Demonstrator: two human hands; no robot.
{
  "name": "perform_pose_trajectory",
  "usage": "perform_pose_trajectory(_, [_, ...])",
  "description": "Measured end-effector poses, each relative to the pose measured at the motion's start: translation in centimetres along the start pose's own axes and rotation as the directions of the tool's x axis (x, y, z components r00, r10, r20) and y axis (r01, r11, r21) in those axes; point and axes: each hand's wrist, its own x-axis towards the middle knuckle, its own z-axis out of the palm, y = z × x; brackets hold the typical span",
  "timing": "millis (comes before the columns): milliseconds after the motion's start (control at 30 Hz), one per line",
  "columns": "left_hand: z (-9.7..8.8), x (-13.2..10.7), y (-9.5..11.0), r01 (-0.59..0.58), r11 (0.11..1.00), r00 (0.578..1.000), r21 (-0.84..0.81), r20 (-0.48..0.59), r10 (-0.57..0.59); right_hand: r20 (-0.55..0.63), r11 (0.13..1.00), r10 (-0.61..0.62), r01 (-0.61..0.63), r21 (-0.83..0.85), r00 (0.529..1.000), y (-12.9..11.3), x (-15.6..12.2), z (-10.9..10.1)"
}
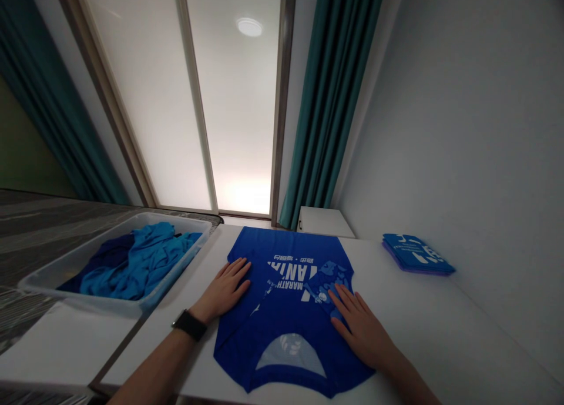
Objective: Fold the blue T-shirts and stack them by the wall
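Note:
A blue T-shirt point(282, 323) with white lettering lies flat on the white table, its neckline towards me and its sides tucked inward. My left hand point(224, 288) rests on its left edge, fingers stretched out, with a black watch on that wrist. On the right side of the shirt, over a lighter blue patterned part, my right hand point(359, 323) lies flat with fingers spread. Neither hand grips the cloth.
A translucent plastic bin point(145, 308) of crumpled blue clothes point(141, 261) stands at the left. Folded blue shirts point(418, 254) lie in a stack at the right by the wall. Behind the white table point(409, 334) are a small white cabinet point(326, 221) and a green curtain point(335, 99).

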Motion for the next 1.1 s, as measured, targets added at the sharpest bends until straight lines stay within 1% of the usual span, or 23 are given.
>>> perform_pose_trajectory(100, [0.2,-0.6,-1.3,0.051,0.998,0.999,0.034,-0.009,-0.051,-0.010,1.000,0.004,-0.004,0.001,1.000,-0.1,0.0,-0.1])
perform_pose_trajectory(167, [0.1,-0.9,-1.7,0.041,0.998,0.999,0.039,0.001,-0.041,-0.003,1.000,0.014,-0.014,0.002,1.000,-0.2,0.0,-0.1])
perform_pose_trajectory(267, [-0.1,-1.1,-1.9,0.005,0.999,1.000,0.032,0.028,-0.006,0.018,0.999,0.035,-0.035,0.015,0.999,-0.3,0.0,-0.2])
perform_pose_trajectory(333, [-0.1,-1.1,-1.9,-0.010,1.000,1.000,0.023,0.022,0.010,0.027,0.998,0.046,-0.047,0.039,0.999,-0.2,0.2,-0.3])
perform_pose_trajectory(400, [0.0,-1.1,-2.0,-0.014,1.000,1.000,0.014,0.003,0.014,0.003,0.996,0.066,-0.066,0.061,0.998,-0.2,0.6,-0.6])
perform_pose_trajectory(433, [0.0,-1.1,-2.0,-0.014,1.000,1.000,0.013,-0.004,0.014,-0.029,0.995,0.070,-0.068,0.066,0.997,-0.3,1.0,-0.8])
perform_pose_trajectory(500, [0.1,-1.1,-2.0,-0.008,1.000,1.000,0.014,-0.009,0.008,-0.118,0.997,0.036,-0.027,0.075,0.992,-0.7,2.2,-1.3])
perform_pose_trajectory(567, [0.0,-1.1,-1.9,0.000,1.000,1.000,0.011,-0.004,0.000,-0.188,0.991,-0.071,0.091,0.101,0.980,-1.4,3.7,-1.9])
perform_pose_trajectory(633, [-0.2,-1.1,-1.8,0.012,1.000,1.000,0.005,0.009,-0.012,-0.208,0.967,-0.183,0.214,0.139,0.961,-2.4,5.4,-2.3])
perform_pose_trajectory(700, [-0.4,-1.1,-1.7,0.024,1.000,0.999,0.006,0.027,-0.025,-0.205,0.953,-0.232,0.265,0.149,0.951,-3.3,7.0,-2.6])
perform_pose_trajectory(833, [-0.5,-1.0,-1.6,0.033,0.999,0.998,0.006,0.045,-0.033,-0.151,0.959,-0.230,0.251,0.134,0.961,-4.2,9.0,-2.8])
perform_pose_trajectory(967, [-0.2,-1.0,-1.9,0.023,1.000,0.999,-0.018,0.025,-0.022,-0.120,0.961,-0.213,0.230,0.151,0.970,-4.4,9.3,-3.0])
perform_pose_trajectory(1100, [-0.1,-1.0,-2.1,0.015,0.999,1.000,-0.039,0.005,-0.015,-0.094,0.958,-0.231,0.243,0.152,0.968,-4.4,9.4,-3.3])
